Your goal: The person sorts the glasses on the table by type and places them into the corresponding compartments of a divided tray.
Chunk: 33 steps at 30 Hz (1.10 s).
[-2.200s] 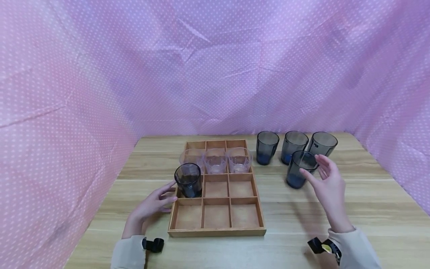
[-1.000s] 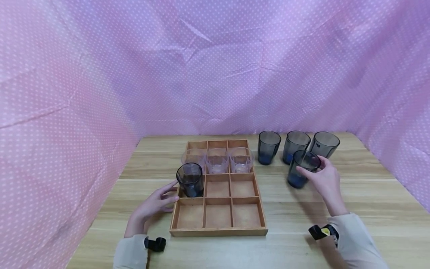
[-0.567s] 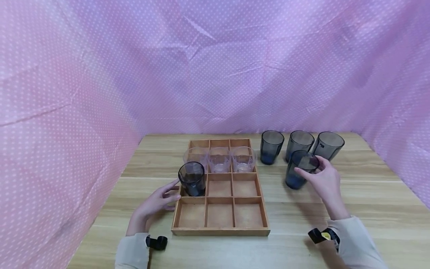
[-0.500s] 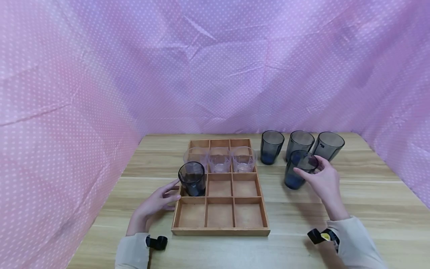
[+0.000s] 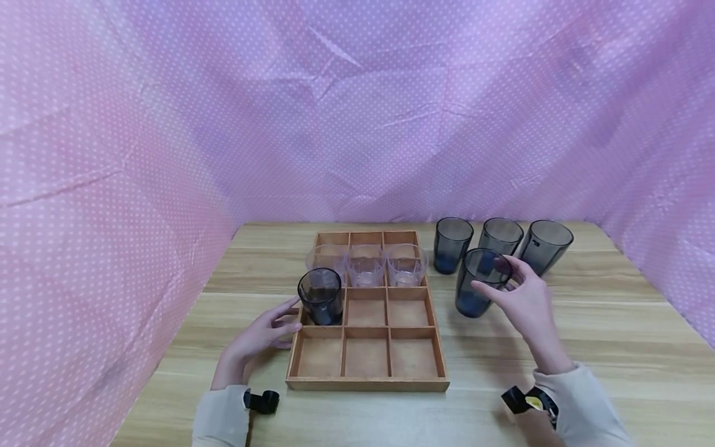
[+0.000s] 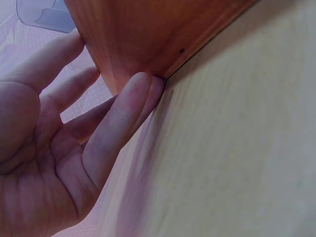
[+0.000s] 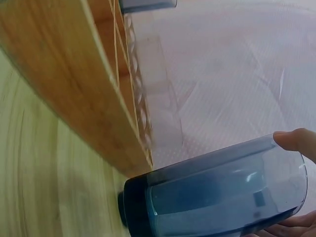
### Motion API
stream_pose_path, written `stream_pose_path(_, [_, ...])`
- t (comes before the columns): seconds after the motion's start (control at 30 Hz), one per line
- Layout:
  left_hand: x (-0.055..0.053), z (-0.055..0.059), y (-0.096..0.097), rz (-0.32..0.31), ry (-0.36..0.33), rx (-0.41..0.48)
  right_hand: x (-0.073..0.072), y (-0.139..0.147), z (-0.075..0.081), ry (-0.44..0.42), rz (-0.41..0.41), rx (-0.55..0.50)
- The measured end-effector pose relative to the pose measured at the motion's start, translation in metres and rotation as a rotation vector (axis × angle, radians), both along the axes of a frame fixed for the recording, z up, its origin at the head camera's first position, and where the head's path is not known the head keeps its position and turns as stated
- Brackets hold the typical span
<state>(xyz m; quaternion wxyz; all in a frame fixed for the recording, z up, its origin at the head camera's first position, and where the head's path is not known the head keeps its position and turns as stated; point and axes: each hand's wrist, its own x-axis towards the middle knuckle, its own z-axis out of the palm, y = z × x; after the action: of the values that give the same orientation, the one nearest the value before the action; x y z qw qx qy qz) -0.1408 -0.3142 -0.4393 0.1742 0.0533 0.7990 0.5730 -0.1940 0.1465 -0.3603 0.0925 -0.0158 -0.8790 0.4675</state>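
Observation:
My right hand (image 5: 522, 298) grips a dark tinted glass (image 5: 475, 297) near its rim, thumb on the near side and fingers behind. In the right wrist view this glass (image 7: 217, 192) leans a little, its base close over the table beside the wooden tray. My left hand (image 5: 259, 335) rests with extended fingers against the left wall of the compartment tray (image 5: 367, 385); the left wrist view shows its fingertips (image 6: 136, 89) touching the wood. A second dark glass (image 5: 321, 301) stands in the tray's left compartment, third row from the back. Three clear cups (image 5: 365, 267) stand in a row behind it.
Three more dark glasses stand at the back right: one nearest the tray (image 5: 451, 245), a middle one (image 5: 503, 234) and a right one (image 5: 547, 242) that appears tilted. A pink dotted cloth (image 5: 357, 124) hangs behind and beside the wooden table (image 5: 195, 366).
My right hand has closed on the dark glass and moved it left, closer to the tray. The left hand keeps its place at the tray's side.

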Motion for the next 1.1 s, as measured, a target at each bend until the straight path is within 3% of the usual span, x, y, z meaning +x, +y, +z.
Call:
stream_pose_path(0.27, [0.002,-0.001,0.000,0.014,-0.028,0.016,0.008,-0.016,0.004,-0.026,0.067,-0.042])
stream_pose_path(0.53, [0.002,-0.001,0.001,0.008,-0.014,0.012,0.011,-0.038,0.007,-0.018,0.127,-0.094])
stream_pose_path(0.83, [0.003,-0.002,0.002,0.006,-0.012,0.014,0.016,-0.063,0.009,-0.075,0.191,-0.165])
stream_pose_path(1.1, [0.004,-0.002,0.002,0.017,-0.014,0.002,0.016,-0.087,0.007,-0.049,0.230,-0.156])
